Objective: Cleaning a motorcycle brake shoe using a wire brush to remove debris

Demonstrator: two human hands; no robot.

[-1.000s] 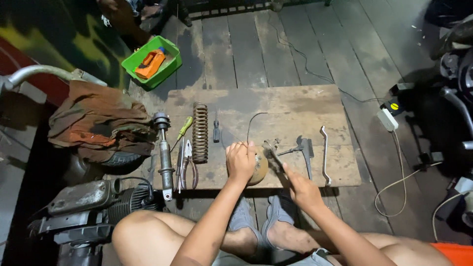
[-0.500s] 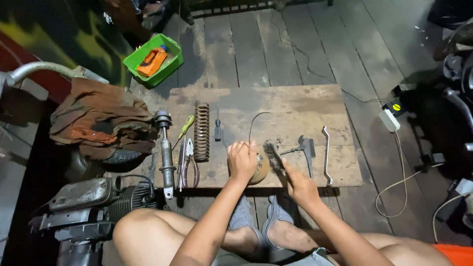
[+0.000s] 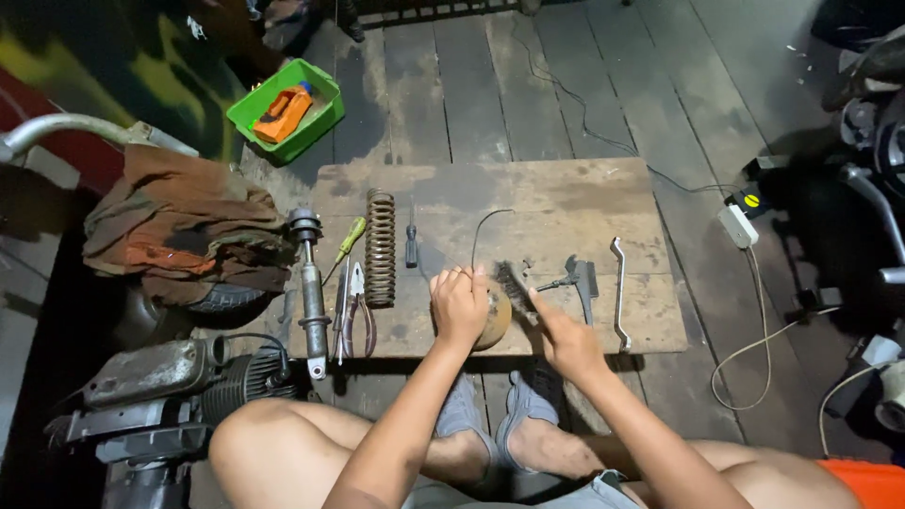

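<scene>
On the wooden board (image 3: 566,193), hands grip a round part (image 3: 494,319) and wire brush (image 3: 514,283), beside a coil spring (image 3: 380,247).

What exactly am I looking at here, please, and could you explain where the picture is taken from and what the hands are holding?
There is no machine here: a person sits on the floor and a camera worn on their head looks down at their own two bare hands.

In front of them lies a wooden board that serves as a work surface. The left hand closes its grip over a round, rusty metal part and steadies it. The right hand holds a wire brush whose bristles rest against that part.

Also on the board, from left to right: a shock absorber rod, a green-handled screwdriver, pliers, a coil spring, a small dark screwdriver, a few small metal tools and a bent metal lever.

Beyond the board stands a green tray, and a heap of brown rags lies at left.
</scene>
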